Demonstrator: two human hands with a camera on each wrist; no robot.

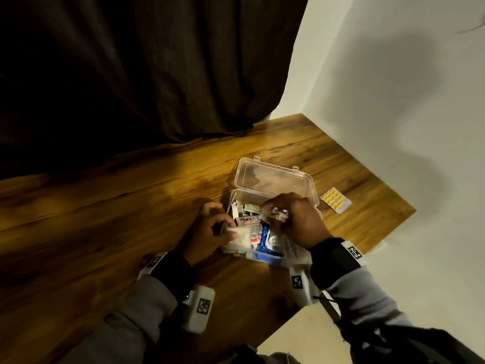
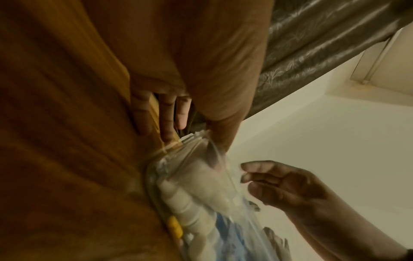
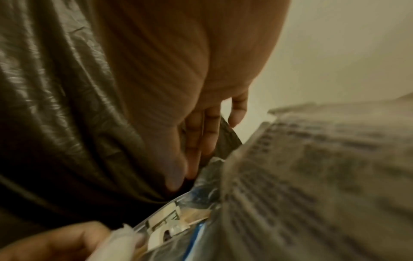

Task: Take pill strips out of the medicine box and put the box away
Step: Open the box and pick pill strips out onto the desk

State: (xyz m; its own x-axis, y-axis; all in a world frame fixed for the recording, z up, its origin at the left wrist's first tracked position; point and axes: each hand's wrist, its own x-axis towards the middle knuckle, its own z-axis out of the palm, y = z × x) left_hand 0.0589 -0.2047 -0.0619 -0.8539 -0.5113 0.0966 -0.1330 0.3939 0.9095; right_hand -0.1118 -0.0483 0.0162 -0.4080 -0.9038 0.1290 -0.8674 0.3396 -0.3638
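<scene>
Wooden table (image 1: pixel 131 206) meets a white wall (image 1: pixel 393 101) beneath a dark curtain (image 1: pixel 131 74). On it sits the clear medicine box (image 1: pixel 236 203), lid open, crammed with packets. The right hand (image 1: pixel 301 219) pinches a foil pill strip (image 1: pixel 275 214) above it; the left hand (image 1: pixel 210 232) grips a white packet (image 1: pixel 242 236). A yellow pill strip (image 1: pixel 336 200) lies beside the box.

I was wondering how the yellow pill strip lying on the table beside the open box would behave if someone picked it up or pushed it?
The yellow pill strip lies flat on the wooden table, so it probably slides when pushed rather than rolling or tipping. It looks thin, so likely light and slightly bendable. With so low an edge, it may be fiddly to lift off the surface.
</scene>
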